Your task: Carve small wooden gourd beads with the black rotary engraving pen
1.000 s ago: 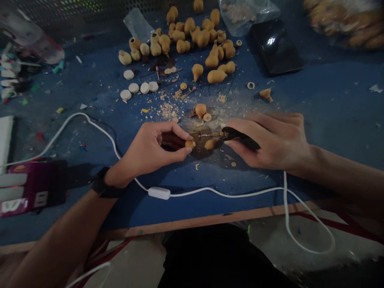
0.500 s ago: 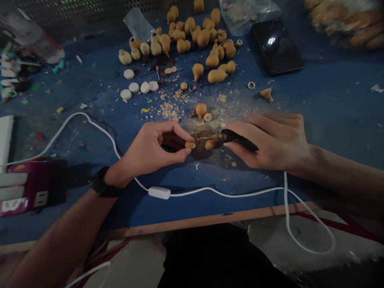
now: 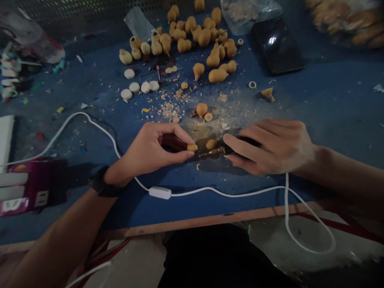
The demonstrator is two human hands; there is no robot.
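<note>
My left hand [image 3: 168,145] pinches a small yellow-brown gourd piece [image 3: 192,147] with a pale cut end between thumb and forefinger. Opposite it, my right hand [image 3: 267,148] closes around the dark body of a slim rotary tool. The brass-coloured tip of the rotary tool [image 3: 215,151] points left, low over the table and apart from the piece. Most of its body is hidden by my fingers. Another small gourd piece [image 3: 211,144] lies just behind the tip. Farther back sit a round gourd piece [image 3: 202,109] and a cut ring-shaped piece [image 3: 208,117].
Several small gourds [image 3: 202,36] crowd the back of the blue table. White discs [image 3: 145,87], fine bits and shavings [image 3: 169,110] lie in front of them. A black phone-like slab [image 3: 279,48] is at back right. A white cord [image 3: 216,193] with an inline switch crosses the front.
My right hand has turned, and the rotary tool's tip has dropped toward me, from behind the loose gourd piece to in front of it. My left hand keeps its pinch, barely shifted.
</note>
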